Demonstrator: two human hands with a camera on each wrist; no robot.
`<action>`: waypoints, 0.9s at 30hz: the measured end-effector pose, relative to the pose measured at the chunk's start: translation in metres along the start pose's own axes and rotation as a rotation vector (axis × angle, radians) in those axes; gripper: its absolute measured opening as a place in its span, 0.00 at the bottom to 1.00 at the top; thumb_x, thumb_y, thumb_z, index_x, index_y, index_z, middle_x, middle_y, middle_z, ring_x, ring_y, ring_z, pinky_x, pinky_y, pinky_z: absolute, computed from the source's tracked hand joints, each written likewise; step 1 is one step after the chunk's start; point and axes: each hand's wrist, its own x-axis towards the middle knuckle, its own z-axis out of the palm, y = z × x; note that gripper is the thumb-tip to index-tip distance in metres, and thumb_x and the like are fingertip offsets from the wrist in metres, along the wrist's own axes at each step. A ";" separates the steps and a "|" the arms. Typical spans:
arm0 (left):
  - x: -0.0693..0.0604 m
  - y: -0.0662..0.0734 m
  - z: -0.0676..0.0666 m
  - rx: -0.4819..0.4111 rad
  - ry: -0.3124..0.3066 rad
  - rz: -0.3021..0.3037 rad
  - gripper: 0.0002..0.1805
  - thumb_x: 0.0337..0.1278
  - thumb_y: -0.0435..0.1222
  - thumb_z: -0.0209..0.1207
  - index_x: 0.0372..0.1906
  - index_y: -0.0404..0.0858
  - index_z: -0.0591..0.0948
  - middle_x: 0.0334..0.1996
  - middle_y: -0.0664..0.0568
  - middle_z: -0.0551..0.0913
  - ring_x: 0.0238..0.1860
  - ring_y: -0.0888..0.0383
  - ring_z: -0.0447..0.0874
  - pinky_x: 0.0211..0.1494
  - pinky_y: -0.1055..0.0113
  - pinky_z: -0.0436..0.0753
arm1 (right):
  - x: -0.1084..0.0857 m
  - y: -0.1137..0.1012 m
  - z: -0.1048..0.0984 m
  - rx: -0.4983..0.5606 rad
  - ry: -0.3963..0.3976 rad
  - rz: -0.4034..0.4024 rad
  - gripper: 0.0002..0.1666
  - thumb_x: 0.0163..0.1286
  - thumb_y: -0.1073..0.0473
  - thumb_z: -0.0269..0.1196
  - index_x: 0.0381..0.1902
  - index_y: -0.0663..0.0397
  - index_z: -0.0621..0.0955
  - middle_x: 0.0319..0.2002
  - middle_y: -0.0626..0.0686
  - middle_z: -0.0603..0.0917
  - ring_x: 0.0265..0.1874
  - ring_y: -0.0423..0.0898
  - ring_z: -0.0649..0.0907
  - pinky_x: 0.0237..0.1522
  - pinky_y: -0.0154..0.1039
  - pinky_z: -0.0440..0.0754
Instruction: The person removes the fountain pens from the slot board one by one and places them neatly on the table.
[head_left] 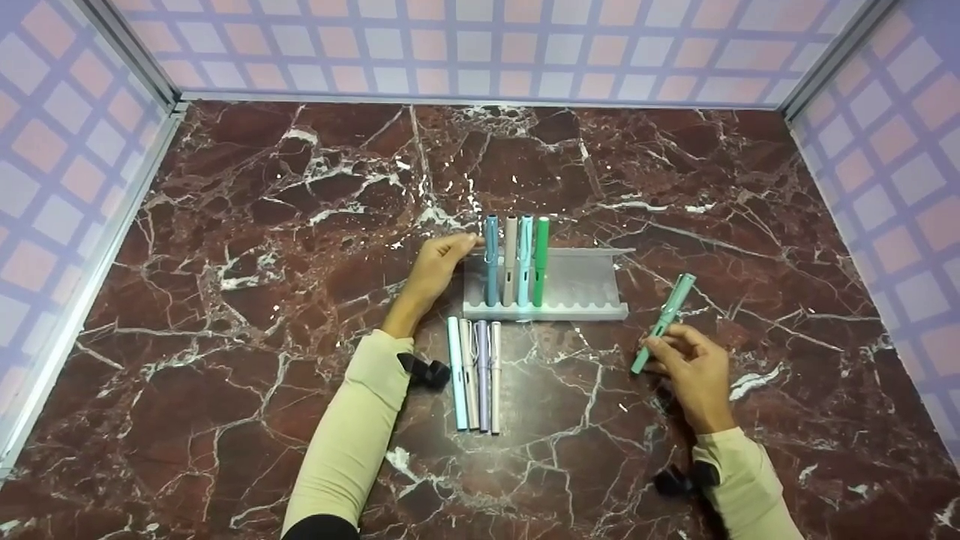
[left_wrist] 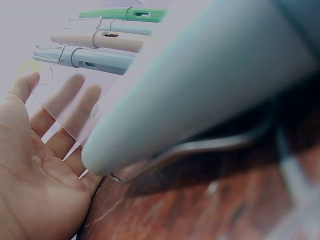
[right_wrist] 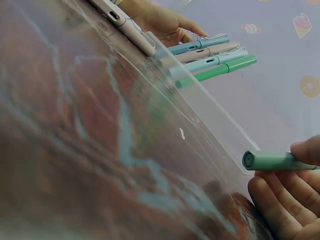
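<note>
A clear plastic pen rack [head_left: 577,281] with a notched front ledge stands mid-table. In its left part lean a dark blue pen [head_left: 491,262], a beige pen [head_left: 510,262], a light blue pen [head_left: 524,262] and a green pen [head_left: 541,262]. My left hand [head_left: 437,268] holds the rack's left edge, thumb in front and fingers showing through the plastic behind it in the left wrist view. To the right of the rack, my right hand [head_left: 694,371] pinches a sage-green pen [head_left: 667,319] by its lower part, tilted and apart from the rack.
Several pens lie side by side in front of the rack, among them a pale aqua pen [head_left: 457,375] and a purple pen [head_left: 483,379]. Checkered panels [head_left: 480,45] bound the marbled table [head_left: 300,225] at the back and sides.
</note>
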 end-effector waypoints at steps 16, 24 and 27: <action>-0.001 -0.001 0.000 -0.036 -0.002 0.019 0.15 0.72 0.31 0.51 0.48 0.23 0.83 0.50 0.37 0.86 0.55 0.48 0.82 0.66 0.58 0.75 | -0.005 0.004 0.033 -0.018 -0.186 -0.054 0.12 0.61 0.77 0.66 0.41 0.81 0.79 0.31 0.60 0.88 0.26 0.46 0.88 0.30 0.43 0.88; 0.000 -0.002 0.000 -0.019 -0.002 0.005 0.15 0.73 0.33 0.51 0.48 0.25 0.83 0.50 0.38 0.86 0.55 0.45 0.82 0.65 0.56 0.75 | -0.009 0.006 0.057 -0.036 -0.256 -0.074 0.11 0.62 0.76 0.67 0.41 0.80 0.80 0.31 0.63 0.87 0.24 0.44 0.87 0.28 0.41 0.88; 0.000 -0.002 0.000 -0.016 -0.002 -0.002 0.15 0.73 0.33 0.51 0.47 0.25 0.83 0.50 0.38 0.86 0.55 0.42 0.82 0.65 0.55 0.75 | -0.010 0.006 0.064 -0.036 -0.283 -0.095 0.11 0.62 0.75 0.67 0.41 0.81 0.79 0.31 0.66 0.87 0.24 0.43 0.87 0.26 0.41 0.88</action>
